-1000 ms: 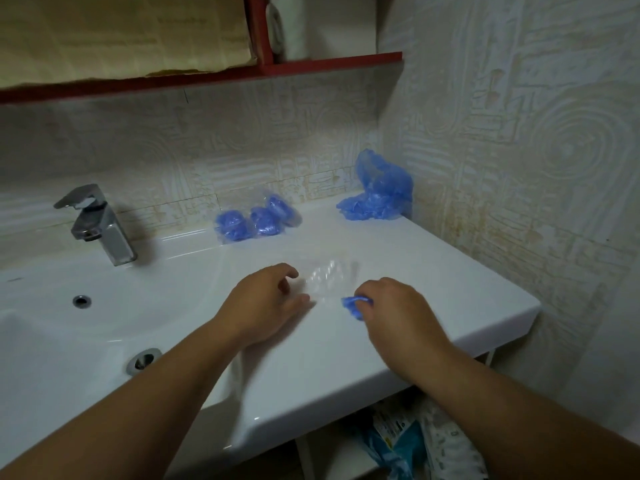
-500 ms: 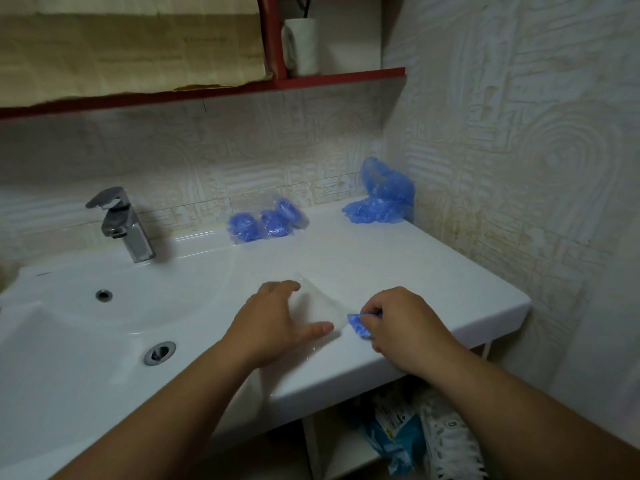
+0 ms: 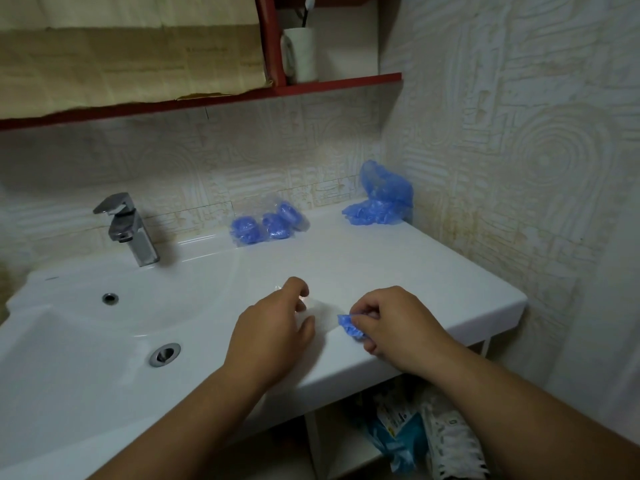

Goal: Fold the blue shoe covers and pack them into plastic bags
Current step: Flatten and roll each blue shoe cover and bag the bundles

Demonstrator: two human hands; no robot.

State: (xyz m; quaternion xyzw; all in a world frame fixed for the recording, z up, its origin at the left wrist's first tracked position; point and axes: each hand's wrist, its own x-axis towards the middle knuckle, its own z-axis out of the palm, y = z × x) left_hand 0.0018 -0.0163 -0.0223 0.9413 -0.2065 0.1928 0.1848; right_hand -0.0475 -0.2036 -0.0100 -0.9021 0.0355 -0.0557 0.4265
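Fingers of the right hand are pinching a folded blue shoe cover above the sink counter; left hand is gripping the clear plastic bag alongside.

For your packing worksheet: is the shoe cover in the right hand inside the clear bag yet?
Outside: the right hand pinches the bunched blue shoe cover beside the clear bag, which the left hand holds.

- A home bathroom.
- White washbasin with a chrome tap and drain.
- Patterned wall tiles.
- Red shelf holding a cup.
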